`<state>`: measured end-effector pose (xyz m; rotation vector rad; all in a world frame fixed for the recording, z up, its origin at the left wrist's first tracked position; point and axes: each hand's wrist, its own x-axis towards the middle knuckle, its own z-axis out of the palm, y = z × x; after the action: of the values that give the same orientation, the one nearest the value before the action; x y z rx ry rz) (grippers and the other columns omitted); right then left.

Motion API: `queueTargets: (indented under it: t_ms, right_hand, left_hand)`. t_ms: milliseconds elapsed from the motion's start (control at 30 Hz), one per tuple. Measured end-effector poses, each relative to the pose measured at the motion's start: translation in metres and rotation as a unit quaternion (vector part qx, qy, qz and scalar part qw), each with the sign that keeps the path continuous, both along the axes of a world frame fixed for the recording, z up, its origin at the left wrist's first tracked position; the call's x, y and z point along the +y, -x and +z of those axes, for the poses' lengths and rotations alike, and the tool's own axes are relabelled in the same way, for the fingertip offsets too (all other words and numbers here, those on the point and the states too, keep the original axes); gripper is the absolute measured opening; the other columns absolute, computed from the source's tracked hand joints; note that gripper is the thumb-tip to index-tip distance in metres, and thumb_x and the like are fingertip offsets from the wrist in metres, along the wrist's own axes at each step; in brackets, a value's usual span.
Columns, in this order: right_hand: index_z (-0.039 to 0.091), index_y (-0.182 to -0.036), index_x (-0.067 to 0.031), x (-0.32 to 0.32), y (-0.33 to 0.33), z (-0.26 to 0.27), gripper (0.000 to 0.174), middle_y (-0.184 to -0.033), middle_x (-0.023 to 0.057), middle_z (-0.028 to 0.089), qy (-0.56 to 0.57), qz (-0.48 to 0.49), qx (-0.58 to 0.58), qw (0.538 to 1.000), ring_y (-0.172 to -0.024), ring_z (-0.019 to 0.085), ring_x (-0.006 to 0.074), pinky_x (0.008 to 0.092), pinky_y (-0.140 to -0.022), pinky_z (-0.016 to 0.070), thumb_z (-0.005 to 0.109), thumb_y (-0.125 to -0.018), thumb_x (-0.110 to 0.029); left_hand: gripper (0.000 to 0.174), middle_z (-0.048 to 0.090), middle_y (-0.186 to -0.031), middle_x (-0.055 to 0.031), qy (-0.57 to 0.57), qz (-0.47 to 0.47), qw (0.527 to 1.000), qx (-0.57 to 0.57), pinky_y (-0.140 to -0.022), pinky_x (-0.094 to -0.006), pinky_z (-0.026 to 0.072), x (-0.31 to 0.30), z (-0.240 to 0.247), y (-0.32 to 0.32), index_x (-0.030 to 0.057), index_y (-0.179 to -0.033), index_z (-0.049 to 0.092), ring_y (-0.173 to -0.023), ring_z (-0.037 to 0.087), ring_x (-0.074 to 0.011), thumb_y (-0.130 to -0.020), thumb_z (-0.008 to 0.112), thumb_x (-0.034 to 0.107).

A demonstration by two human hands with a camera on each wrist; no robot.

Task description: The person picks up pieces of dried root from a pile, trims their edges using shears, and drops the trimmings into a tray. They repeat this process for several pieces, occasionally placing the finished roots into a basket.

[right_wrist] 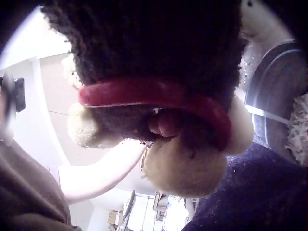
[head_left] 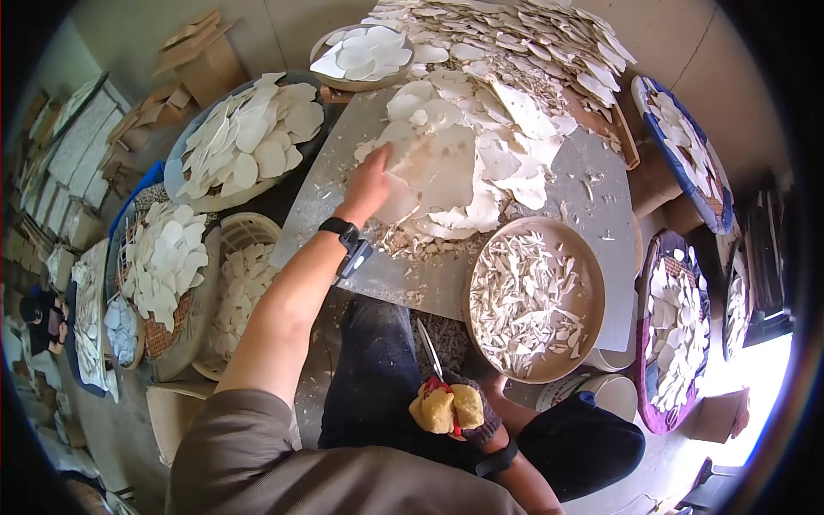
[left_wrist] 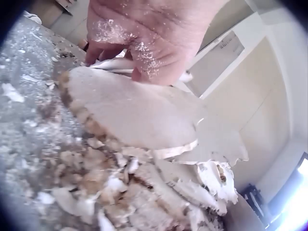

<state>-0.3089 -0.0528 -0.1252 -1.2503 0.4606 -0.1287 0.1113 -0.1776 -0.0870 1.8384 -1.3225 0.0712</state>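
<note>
At the near left edge of a heap of pale flat slices [head_left: 515, 112], my left hand [head_left: 367, 184] pinches a broad slice with a ragged brown rim [left_wrist: 130, 108]. Its thumb lies on the slice's face, and white powder clings to the skin. The other fingers are partly hidden behind the slice. Low over the lap, my right hand [head_left: 485, 421], in a dark knitted glove, holds scissors [head_left: 431, 350] with red handles [right_wrist: 144, 93]. Yellow foam padding [head_left: 436, 410] surrounds the handles. The blades point up and away from the body.
A round tray [head_left: 592, 330] of narrow trimmings overlaps the near right of the metal tabletop [head_left: 322, 167]. Slice-filled baskets stand left, including a large round one [head_left: 180, 176], and right [head_left: 644, 352]. Another bowl of slices [head_left: 360, 56] sits at the back. Crumbs litter the tabletop.
</note>
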Motion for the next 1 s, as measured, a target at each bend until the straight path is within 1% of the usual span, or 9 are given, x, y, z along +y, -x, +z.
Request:
queueTargets:
  t_ms: [133,233,333,433,533,600,667,867,1000]
  right_hand:
    - [0.057,-0.102,-0.0029,-0.003,-0.001,0.005,0.035,-0.097,0.0067,0.061,0.122,0.018,-0.041,0.992,-0.089,0.059,0.0162,0.0281,-0.078,0.0477,0.071,-0.072,-0.014]
    - [0.057,-0.1,-0.0037,-0.007,-0.005,0.018,0.035,-0.094,0.0059,0.061,0.166,0.011,-0.048,0.985,-0.086,0.059,0.0151,0.0273,-0.076,0.0472,0.073,-0.07,-0.015]
    - [0.059,-0.098,-0.003,-0.005,-0.009,0.018,0.032,-0.088,0.0111,0.064,0.077,-0.032,-0.045,0.995,-0.082,0.063,0.0241,0.0328,-0.071,0.0489,0.07,-0.071,-0.016]
    - [0.059,-0.097,-0.0036,-0.009,-0.007,0.015,0.029,-0.091,0.0091,0.062,0.162,-0.018,-0.048,0.985,-0.085,0.061,0.0184,0.03,-0.074,0.0484,0.07,-0.072,-0.011]
    - [0.061,-0.092,-0.0045,0.001,0.0,0.005,0.03,-0.085,0.0127,0.063,0.042,-0.079,-0.036,0.995,-0.08,0.061,0.0282,0.0349,-0.07,0.0487,0.072,-0.068,-0.021]
    - [0.062,-0.089,-0.0049,-0.006,-0.005,0.025,0.025,-0.084,0.0124,0.064,0.141,-0.037,-0.044,0.988,-0.077,0.062,0.0282,0.0347,-0.068,0.0491,0.07,-0.07,-0.02]
    - [0.058,-0.1,-0.0025,-0.008,-0.002,0.025,0.03,-0.096,0.007,0.063,0.123,-0.005,-0.033,0.992,-0.087,0.059,0.0136,0.0282,-0.078,0.0485,0.07,-0.075,-0.014]
    - [0.055,-0.107,0.0001,-0.003,-0.009,0.028,0.032,-0.099,0.0084,0.061,-0.184,-0.084,-0.025,0.979,-0.09,0.059,0.0146,0.0296,-0.081,0.0488,0.066,-0.08,-0.014]
    - [0.053,-0.109,0.0005,0.0,-0.01,0.028,0.036,-0.099,0.0085,0.06,-0.172,-0.112,-0.052,0.977,-0.09,0.059,0.0172,0.0308,-0.08,0.0491,0.067,-0.079,-0.015]
  left_hand:
    - [0.029,0.063,-0.097,-0.0181,0.031,0.16,0.981,0.103,-0.078,-0.0361,0.0468,0.021,0.009,-0.019,0.0037,-0.115,0.053,-0.09,0.061,-0.0319,-0.086,0.048,0.007]
    - [0.029,0.062,-0.102,-0.0082,0.261,0.04,0.906,0.331,-0.079,-0.0273,0.0453,0.048,0.016,-0.017,-0.0038,-0.115,0.05,-0.09,0.056,-0.0104,-0.089,0.053,0.008]
    - [0.034,0.055,-0.116,-0.009,0.285,-0.105,0.762,0.572,-0.09,-0.0325,0.0457,0.079,0.049,0.013,0.0017,-0.121,0.045,-0.105,0.056,-0.0177,-0.088,0.054,0.005]
    - [0.035,0.054,-0.117,-0.0093,0.219,-0.13,0.711,0.655,-0.093,-0.0347,0.0448,0.093,0.053,0.041,0.0033,-0.121,0.045,-0.109,0.054,-0.0198,-0.087,0.053,0.004]
    - [0.037,0.054,-0.118,-0.0081,0.105,-0.114,0.768,0.622,-0.093,-0.0355,0.0445,0.094,0.03,0.056,0.0055,-0.123,0.045,-0.108,0.054,-0.019,-0.087,0.053,0.003]
    - [0.04,0.055,-0.117,-0.0068,0.072,-0.085,0.804,0.584,-0.09,-0.0312,0.0446,0.093,0.018,0.057,0.0022,-0.123,0.046,-0.106,0.055,-0.0162,-0.086,0.058,0.011]
    - [0.041,0.056,-0.114,-0.0061,0.057,-0.045,0.834,0.547,-0.087,-0.028,0.0449,0.091,0.023,0.058,0.0002,-0.121,0.049,-0.103,0.055,-0.0145,-0.085,0.062,0.016]
    - [0.036,0.063,-0.095,-0.0052,0.015,-0.003,0.828,0.56,-0.066,-0.0244,0.0473,0.095,0.027,0.035,0.0021,-0.11,0.055,-0.082,0.061,-0.0123,-0.08,0.067,0.018]
    - [0.031,0.063,-0.093,-0.0059,-0.043,-0.03,0.836,0.546,-0.063,-0.027,0.0507,0.098,0.038,0.051,0.0034,-0.108,0.055,-0.082,0.062,-0.0139,-0.081,0.065,0.014]
